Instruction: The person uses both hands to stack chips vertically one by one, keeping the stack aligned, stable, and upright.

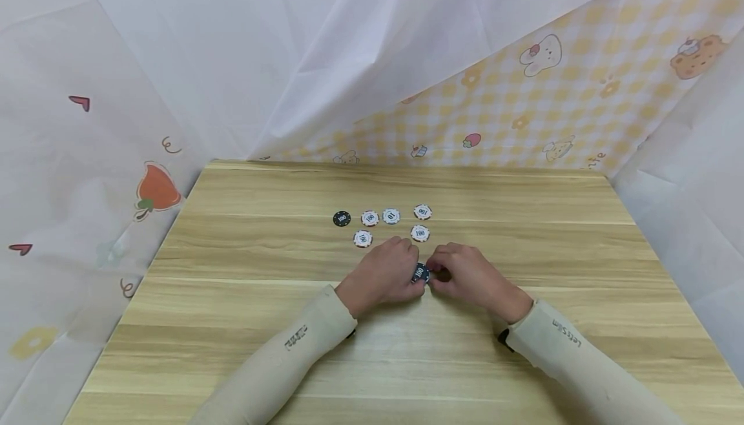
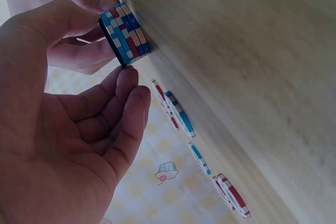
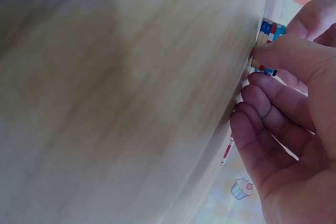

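A short stack of poker chips (image 1: 420,273) stands on the table between my two hands, topped by a dark chip marked 100. Its striped edges in blue, red, white and tan show in the left wrist view, where the stack (image 2: 127,35) sits between my left thumb and fingertips. My left hand (image 1: 386,270) pinches it from the left. From the right, my right hand (image 1: 467,276) pinches the same stack with thumb and forefinger. In the right wrist view the right thumb (image 3: 283,56) lies across part of the stack (image 3: 270,30), hiding its middle.
Beyond the hands lie several single chips: a black chip (image 1: 341,218) at the left, white chips such as the one marked 10 (image 1: 391,216), and another white chip (image 1: 420,233) just past the fingers. The wooden table (image 1: 261,341) ends at a patterned cloth (image 1: 500,121).
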Tool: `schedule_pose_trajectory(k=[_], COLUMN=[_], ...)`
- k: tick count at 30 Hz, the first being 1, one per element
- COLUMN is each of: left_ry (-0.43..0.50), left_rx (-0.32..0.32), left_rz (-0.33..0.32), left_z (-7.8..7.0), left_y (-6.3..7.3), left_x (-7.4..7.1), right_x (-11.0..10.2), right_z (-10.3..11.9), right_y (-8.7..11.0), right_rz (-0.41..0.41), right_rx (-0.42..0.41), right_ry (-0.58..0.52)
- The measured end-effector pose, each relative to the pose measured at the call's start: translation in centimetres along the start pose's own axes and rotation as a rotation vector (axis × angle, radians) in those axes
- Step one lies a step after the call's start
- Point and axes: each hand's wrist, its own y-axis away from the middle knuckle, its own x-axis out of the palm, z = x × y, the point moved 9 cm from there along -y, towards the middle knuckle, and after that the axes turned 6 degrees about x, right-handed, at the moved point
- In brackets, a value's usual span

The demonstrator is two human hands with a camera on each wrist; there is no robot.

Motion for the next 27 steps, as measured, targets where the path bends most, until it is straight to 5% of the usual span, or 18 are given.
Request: schedule_pose_trajectory(k=[8,20,27], left_ry=[0.053,0.12,0.112], left_rx=[-0.004,-0.052,-0.105], left_rz=[-0.01,0.018,-0.04], left_z=[0.9,3.9,5.7], left_y=[0.6,3.3,4.8], left_x=[0.4,1.5,1.0], right_x=[-0.1,0.1,0.2], right_z=[0.2,0.0,0.1], right_y=[0.0,0.1,0.1], right_rz=[-0.009,-0.003,-0.009], right_rx=[-0.003,0.025,0.021], right_ry=[0.014,0.021,0.024])
